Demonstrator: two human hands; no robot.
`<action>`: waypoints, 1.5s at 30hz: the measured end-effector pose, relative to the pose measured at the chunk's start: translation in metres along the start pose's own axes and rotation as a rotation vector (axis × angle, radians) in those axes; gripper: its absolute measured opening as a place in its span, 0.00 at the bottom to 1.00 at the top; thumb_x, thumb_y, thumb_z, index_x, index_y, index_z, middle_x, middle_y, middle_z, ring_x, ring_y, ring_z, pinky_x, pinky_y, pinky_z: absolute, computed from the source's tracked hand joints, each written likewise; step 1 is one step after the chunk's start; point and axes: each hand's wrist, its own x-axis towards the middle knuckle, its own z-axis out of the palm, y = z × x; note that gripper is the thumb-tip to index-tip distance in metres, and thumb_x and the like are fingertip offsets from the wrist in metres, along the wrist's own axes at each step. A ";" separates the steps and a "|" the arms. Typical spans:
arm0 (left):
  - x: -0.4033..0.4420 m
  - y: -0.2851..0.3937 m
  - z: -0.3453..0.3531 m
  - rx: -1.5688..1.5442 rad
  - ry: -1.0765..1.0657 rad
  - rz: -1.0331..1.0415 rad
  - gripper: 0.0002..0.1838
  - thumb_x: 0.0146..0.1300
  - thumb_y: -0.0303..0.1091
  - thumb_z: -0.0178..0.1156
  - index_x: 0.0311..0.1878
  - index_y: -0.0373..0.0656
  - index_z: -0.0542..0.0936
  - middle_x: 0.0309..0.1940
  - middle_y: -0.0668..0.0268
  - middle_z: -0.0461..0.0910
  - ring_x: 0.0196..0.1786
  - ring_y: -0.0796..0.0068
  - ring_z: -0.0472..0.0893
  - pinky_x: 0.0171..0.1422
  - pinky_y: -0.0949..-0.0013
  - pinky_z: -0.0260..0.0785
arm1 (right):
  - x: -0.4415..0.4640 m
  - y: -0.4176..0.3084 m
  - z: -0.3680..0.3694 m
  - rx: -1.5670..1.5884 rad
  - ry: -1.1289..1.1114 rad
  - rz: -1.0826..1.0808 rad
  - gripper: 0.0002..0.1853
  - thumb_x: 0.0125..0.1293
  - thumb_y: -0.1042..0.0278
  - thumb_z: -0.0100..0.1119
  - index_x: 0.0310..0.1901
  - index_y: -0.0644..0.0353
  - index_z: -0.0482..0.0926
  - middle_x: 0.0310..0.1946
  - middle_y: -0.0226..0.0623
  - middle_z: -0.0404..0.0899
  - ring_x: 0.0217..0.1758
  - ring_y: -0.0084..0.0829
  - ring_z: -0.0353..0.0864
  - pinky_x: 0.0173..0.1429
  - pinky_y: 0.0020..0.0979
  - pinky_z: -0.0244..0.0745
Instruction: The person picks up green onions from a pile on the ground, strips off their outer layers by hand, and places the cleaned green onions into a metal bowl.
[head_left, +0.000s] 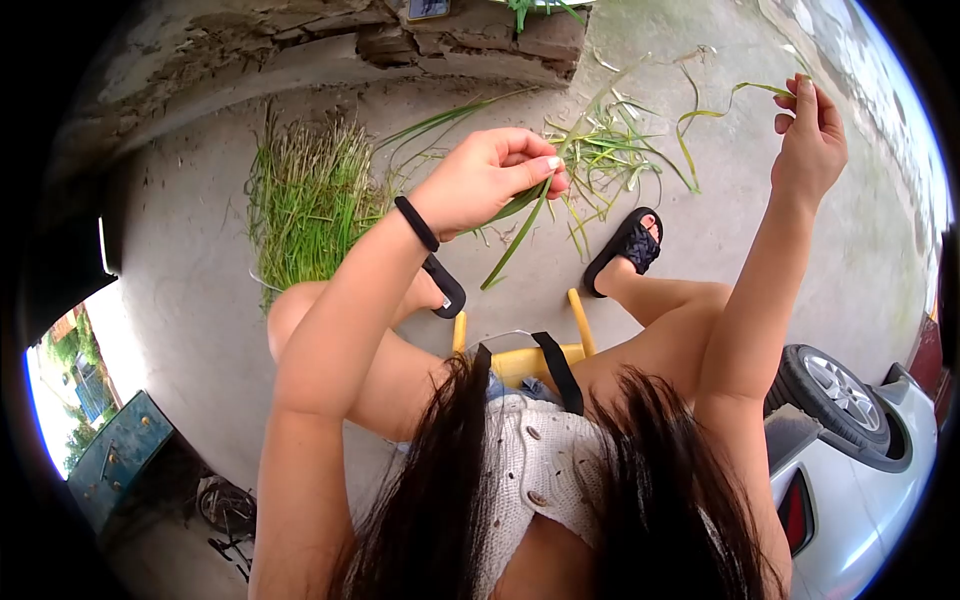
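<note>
On head feed I see left hand (500, 172) raised over ground, thumb and fingers pinching long green blades (516, 248), ends hanging below palm. Right hand (812, 140) held well apart, farther right; thumb and fingertip pinch thin strip (699, 114), which trails in curve toward left. Beneath and between hands I record loose scraps (622, 150) scattered on concrete floor (190, 260). Dense grass bundle (312, 195) lies left of left hand. Yellow stool (517, 364) between legs; silver car (855, 515) at lower right.
</note>
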 end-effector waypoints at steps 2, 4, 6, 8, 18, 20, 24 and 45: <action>0.003 -0.003 -0.003 -0.031 0.077 -0.012 0.11 0.68 0.34 0.51 0.48 0.37 0.73 0.38 0.65 0.80 0.43 0.77 0.79 0.52 0.74 0.69 | 0.006 0.001 -0.007 -0.033 0.022 0.009 0.09 0.62 0.66 0.61 0.36 0.64 0.81 0.29 0.32 0.81 0.25 0.17 0.74 0.26 0.18 0.64; 0.005 -0.007 -0.006 -0.106 0.105 -0.004 0.12 0.69 0.34 0.49 0.49 0.37 0.73 0.38 0.65 0.79 0.44 0.76 0.78 0.53 0.73 0.68 | 0.007 0.003 -0.010 -0.112 -0.058 0.014 0.10 0.61 0.66 0.62 0.36 0.65 0.82 0.28 0.32 0.80 0.25 0.17 0.73 0.26 0.17 0.64; 0.009 -0.011 -0.009 -0.222 0.081 0.025 0.12 0.70 0.35 0.47 0.50 0.38 0.72 0.39 0.66 0.78 0.45 0.77 0.77 0.54 0.72 0.67 | -0.005 0.003 -0.002 -0.443 -0.399 0.064 0.13 0.62 0.62 0.60 0.41 0.63 0.82 0.26 0.29 0.80 0.23 0.15 0.71 0.28 0.19 0.65; 0.010 -0.008 -0.006 -0.272 0.049 0.044 0.13 0.71 0.37 0.46 0.50 0.38 0.71 0.36 0.68 0.75 0.44 0.77 0.75 0.54 0.71 0.67 | -0.024 0.011 0.014 -0.570 -0.616 0.060 0.16 0.65 0.59 0.56 0.45 0.64 0.81 0.24 0.32 0.79 0.25 0.18 0.73 0.30 0.23 0.66; 0.016 -0.007 0.014 -0.319 -0.077 0.122 0.15 0.71 0.43 0.44 0.43 0.40 0.73 0.29 0.72 0.70 0.36 0.79 0.70 0.47 0.74 0.64 | -0.090 -0.009 0.062 0.145 -0.993 0.413 0.12 0.60 0.65 0.64 0.38 0.68 0.79 0.26 0.31 0.79 0.28 0.17 0.76 0.34 0.20 0.71; 0.014 -0.007 0.016 -0.357 -0.094 0.131 0.15 0.71 0.43 0.44 0.42 0.41 0.73 0.28 0.72 0.70 0.36 0.78 0.70 0.47 0.74 0.64 | -0.090 -0.015 0.063 0.168 -0.997 0.442 0.11 0.60 0.66 0.63 0.35 0.67 0.78 0.26 0.31 0.79 0.28 0.17 0.76 0.34 0.20 0.71; 0.010 -0.004 0.015 -0.476 -0.157 0.082 0.15 0.72 0.44 0.43 0.40 0.42 0.72 0.27 0.72 0.68 0.34 0.77 0.69 0.46 0.72 0.64 | -0.088 -0.015 0.062 0.145 -1.000 0.408 0.10 0.61 0.66 0.63 0.34 0.65 0.78 0.26 0.30 0.79 0.29 0.17 0.75 0.34 0.20 0.71; 0.002 0.009 0.016 -0.462 -0.253 0.058 0.16 0.73 0.44 0.38 0.38 0.43 0.68 0.14 0.79 0.55 0.19 0.84 0.61 0.38 0.72 0.64 | -0.058 0.010 0.057 0.216 -0.588 0.208 0.08 0.66 0.65 0.56 0.37 0.63 0.75 0.29 0.26 0.75 0.28 0.15 0.70 0.31 0.17 0.66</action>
